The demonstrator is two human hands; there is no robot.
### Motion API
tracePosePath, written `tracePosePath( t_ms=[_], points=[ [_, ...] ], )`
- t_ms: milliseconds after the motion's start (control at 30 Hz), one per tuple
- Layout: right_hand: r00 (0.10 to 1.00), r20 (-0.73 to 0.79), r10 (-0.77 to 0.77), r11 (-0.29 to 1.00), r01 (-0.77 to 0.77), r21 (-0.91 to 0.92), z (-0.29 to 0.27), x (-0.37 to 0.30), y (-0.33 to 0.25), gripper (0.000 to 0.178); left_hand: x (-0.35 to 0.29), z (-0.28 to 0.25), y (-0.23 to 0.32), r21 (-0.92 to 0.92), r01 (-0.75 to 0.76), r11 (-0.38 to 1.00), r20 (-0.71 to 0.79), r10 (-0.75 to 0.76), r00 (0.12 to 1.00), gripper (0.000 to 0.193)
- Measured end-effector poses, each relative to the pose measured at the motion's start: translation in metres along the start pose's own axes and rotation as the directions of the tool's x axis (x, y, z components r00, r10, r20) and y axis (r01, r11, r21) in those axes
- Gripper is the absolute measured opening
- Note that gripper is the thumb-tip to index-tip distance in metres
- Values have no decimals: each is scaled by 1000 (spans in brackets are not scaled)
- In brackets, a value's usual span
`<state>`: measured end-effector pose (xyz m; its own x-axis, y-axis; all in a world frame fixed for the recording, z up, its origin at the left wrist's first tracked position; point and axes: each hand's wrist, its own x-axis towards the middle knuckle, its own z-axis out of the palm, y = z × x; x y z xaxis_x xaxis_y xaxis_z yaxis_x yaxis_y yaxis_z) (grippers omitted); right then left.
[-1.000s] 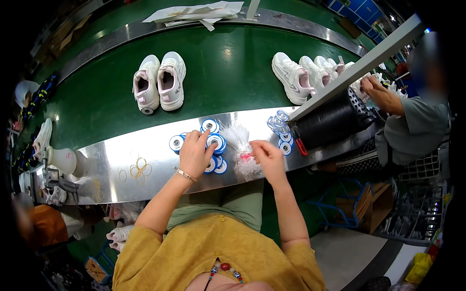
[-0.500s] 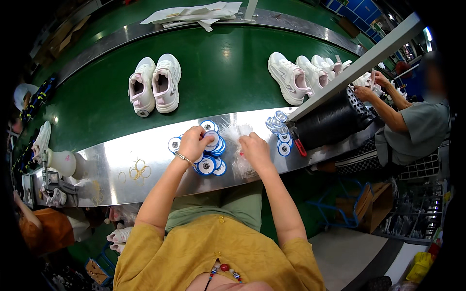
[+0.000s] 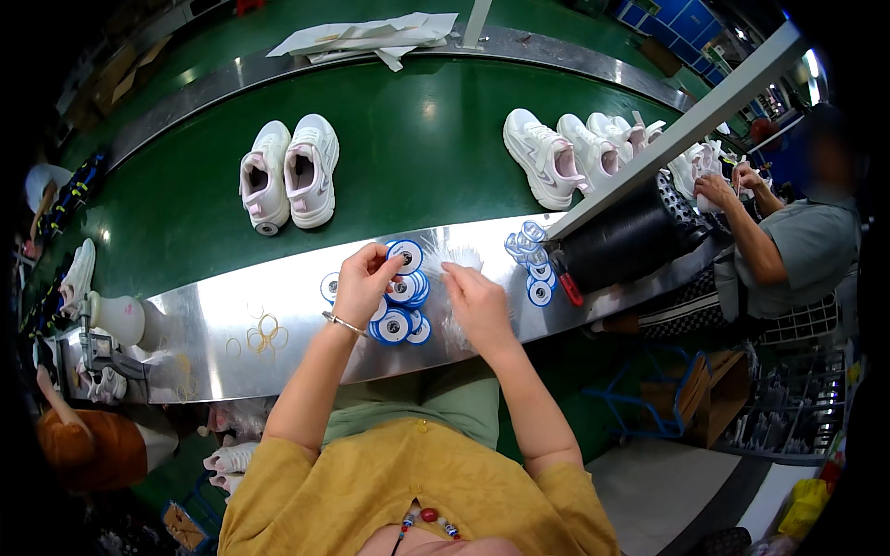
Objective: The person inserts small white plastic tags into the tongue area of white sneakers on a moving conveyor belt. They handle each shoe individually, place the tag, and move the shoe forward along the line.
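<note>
White, blue-rimmed round tag with a dark centre [image 3: 405, 255] is up in your left hand [image 3: 363, 287], thumb and fingertips pinching its left edge, above the loose pile of matching white-and-blue round tags [image 3: 393, 325] on the shiny metal worktop [image 3: 218, 301]. One more blue-rimmed round tag [image 3: 330, 286] sits just left of that hand, partly hidden behind it. Your right hand [image 3: 479, 304] is over the bundle of thin clear plastic strands [image 3: 456, 256], fingers close together and bent, tips at the strands; can't tell if they pinch one. Your right palm hides part of the bundle. Silvery bracelet [image 3: 344, 323] on your left wrist. Right of the bundle, well apart from your right hand, you've got a second cluster of clear and blue-rimmed round pieces [image 3: 530, 243], then a red-handled tool [image 3: 569, 287] beside a big black cylinder [image 3: 616, 246]. Thin yellowish rings [image 3: 268, 334] lie left on the metal. Past the worktop, on the green surface [image 3: 408, 148]: a pair of white-and-pink sneakers [image 3: 312, 181] ahead-left, a row of white sneakers [image 3: 542, 162] ahead-right. Co-worker in a grey-green shirt [image 3: 799, 250] at far right, hands at another white shoe.
</note>
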<state>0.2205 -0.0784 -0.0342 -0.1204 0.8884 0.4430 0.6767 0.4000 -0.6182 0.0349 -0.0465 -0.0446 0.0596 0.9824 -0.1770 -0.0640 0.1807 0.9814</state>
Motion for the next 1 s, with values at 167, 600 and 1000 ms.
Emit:
tracePosePath(
  t_ms=[167, 600, 1000],
  points=[
    [985, 51, 163, 972, -170, 162, -4, 6, -32, 10, -10, 17, 12, -312, 10, 950, -8, -13, 1000, 9],
    [982, -166, 88, 990, -69, 119, -14, 11, -33, 7, -23, 39, 24, -515, 0, 857, -22, -14, 1000, 10],
    [970, -3, 243, 903, -225, 366, -8, 14, -26, 21, -21, 43, 26, -662, 37, 749, 63, 7, 998, 7]
  ],
)
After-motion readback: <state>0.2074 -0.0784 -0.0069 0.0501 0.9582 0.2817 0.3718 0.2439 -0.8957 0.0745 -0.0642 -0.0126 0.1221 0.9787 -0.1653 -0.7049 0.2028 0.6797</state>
